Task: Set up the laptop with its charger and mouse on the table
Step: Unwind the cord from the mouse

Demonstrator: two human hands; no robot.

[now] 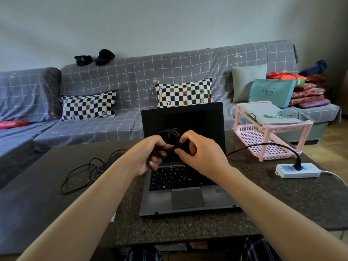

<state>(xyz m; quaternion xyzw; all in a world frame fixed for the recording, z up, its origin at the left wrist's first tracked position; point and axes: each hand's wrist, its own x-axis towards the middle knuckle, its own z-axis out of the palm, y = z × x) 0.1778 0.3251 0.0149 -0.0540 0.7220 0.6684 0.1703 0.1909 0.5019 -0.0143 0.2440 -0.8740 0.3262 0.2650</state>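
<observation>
Busy untangling a coiled black cable [169, 137] above the open laptop [185, 166], left hand [150, 157] fingers curled round it, right hand [195, 149] fingers pinching a strand; next, probably freeing the plug end.

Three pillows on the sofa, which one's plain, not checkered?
The grey-green pillow at the sofa's right end, behind the pink rack. The other two pillows are black-and-white checkered.

One head-worn wide-angle view looks forward and down across the dark speckled stone table [282, 204]. It sits close above the open grey laptop [186, 196], facing the grey checked sofa [131, 76].
</observation>
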